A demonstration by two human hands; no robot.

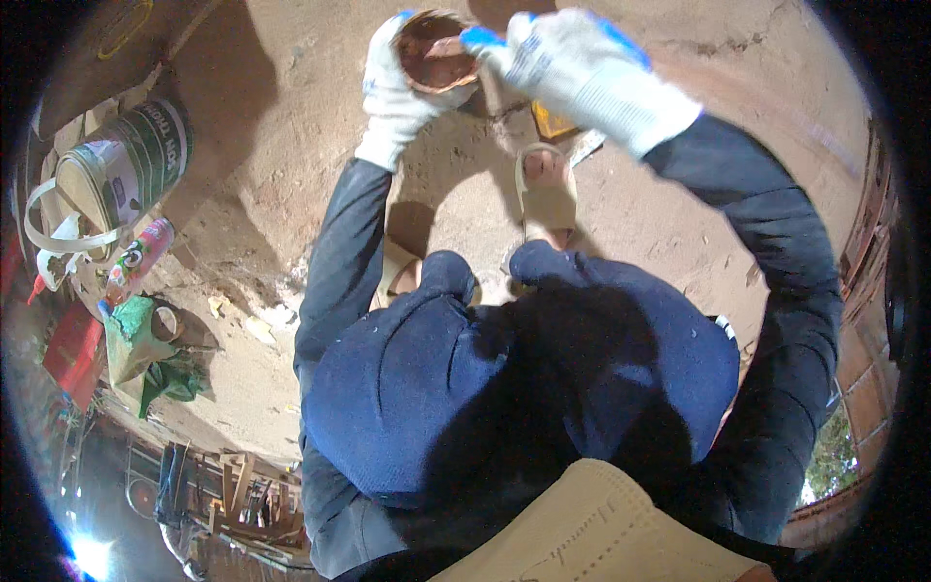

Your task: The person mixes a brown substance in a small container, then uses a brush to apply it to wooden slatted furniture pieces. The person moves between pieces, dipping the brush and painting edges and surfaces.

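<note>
In the head view, a brown, round, hollow vessel (pixel 432 66) shows its reddish-brown interior and rough rim above the dusty tan floor (pixel 320 87); the left hand (pixel 396 102), in a white-and-blue glove, is clamped round it; the right hand (pixel 574 73), similarly gloved, reaches its rim, grip impossible to tell.
</note>
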